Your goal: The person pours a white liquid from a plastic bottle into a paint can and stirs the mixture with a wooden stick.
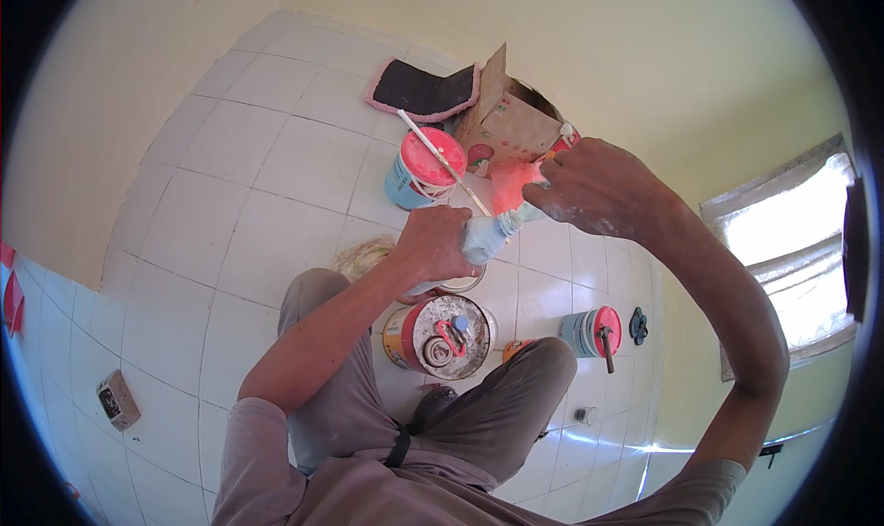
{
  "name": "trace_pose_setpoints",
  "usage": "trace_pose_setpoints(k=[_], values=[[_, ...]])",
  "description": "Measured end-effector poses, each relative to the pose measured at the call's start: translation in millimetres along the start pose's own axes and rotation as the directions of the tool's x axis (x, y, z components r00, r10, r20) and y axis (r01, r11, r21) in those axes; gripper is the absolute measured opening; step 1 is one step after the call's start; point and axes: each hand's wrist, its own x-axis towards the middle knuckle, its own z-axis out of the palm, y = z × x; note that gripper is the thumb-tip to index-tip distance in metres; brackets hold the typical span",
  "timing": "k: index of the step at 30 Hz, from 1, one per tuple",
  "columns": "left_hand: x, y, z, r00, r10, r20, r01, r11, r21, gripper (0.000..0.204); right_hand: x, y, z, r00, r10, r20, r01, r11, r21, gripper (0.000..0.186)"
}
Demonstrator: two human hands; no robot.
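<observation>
My left hand (435,242) is wrapped round a pale blue-white plastic bottle (485,238), held tilted with its neck pointing to the upper right. Just beyond the neck, my right hand (589,187) is closed, fingertips pinched, with whitish smears on the skin. A pinkish-red thin plastic bag (514,187) shows right beside those fingertips; whether they hold it or it lies behind them, I cannot tell. Something pale, too small to name, shows between the fingers and the bottle's mouth. Below the bottle, between my knees, stands a large paint-smeared drum (451,337) with a red handle and a blue cap.
A blue bucket with a red lid (433,156) stands ahead, a white stick (433,146) across it. Behind are a cardboard box (506,126) and a dark pink-edged mat (424,89). Another red-lidded bucket (580,333) carries a brush-like tool (606,346). A small box (118,400) lies left.
</observation>
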Motion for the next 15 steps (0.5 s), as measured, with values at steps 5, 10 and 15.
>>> trace_pose_setpoints(k=[5,10,15], values=[[0.3,-0.6,0.3,1.0,0.009,-0.005,-0.009,1.0,0.005,0.061,1.1,0.2,-0.9,0.998,-0.045,-0.046,0.043,0.999,-0.026,0.011],[0.2,-1.0,0.3,1.0,0.008,-0.009,-0.008,1.0,0.013,0.062,2.5,-0.1,-2.9,0.998,-0.054,-0.03,0.053,0.998,-0.034,0.012],[-0.7,-2.8,0.9,1.0,0.016,-0.025,-0.015,1.0,0.014,0.062,3.5,-1.5,-3.0,0.998,-0.047,-0.037,0.046,0.998,-0.042,0.012]])
